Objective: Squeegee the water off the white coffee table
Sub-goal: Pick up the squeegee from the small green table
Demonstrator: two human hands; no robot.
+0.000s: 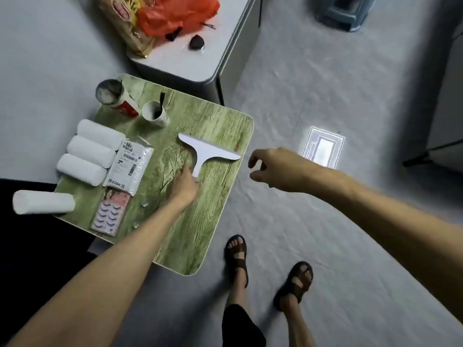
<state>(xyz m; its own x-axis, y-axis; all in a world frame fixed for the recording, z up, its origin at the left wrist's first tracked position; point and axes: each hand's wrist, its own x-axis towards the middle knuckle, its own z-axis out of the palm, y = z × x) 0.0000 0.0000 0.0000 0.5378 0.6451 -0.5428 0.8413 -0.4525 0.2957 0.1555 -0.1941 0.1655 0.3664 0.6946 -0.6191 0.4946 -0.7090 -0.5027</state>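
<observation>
The squeegee (210, 150) lay flat on the green wood-grain table (200, 221), blade along the right edge near the far right corner, handle pointing back at the person. The left hand (184, 184) was down on the handle's end and touching it. Whether its fingers were clamped round the handle or just laid beside it, I couldn't tell; the hand was blurred and seen from behind. The right hand (273, 169) hung off the right edge over the floor, fingers loosely curled and apart, nothing in them.

The left half was crowded. There were four white rolls (100, 134), three side by side at the left edge and one overhanging the near left corner. Beside them sat one labelled white packet (130, 164) and one card of false lashes (109, 214). One tin (112, 96) and one paper cup (154, 112) stood at the far left corner. Two clear drops (144, 204) sat near the left forearm.

Beyond the far edge, a second pale table (225, 46) carried an orange bag (175, 13), cut off at the top. Two sandalled feet (236, 256) stood on the floor.
</observation>
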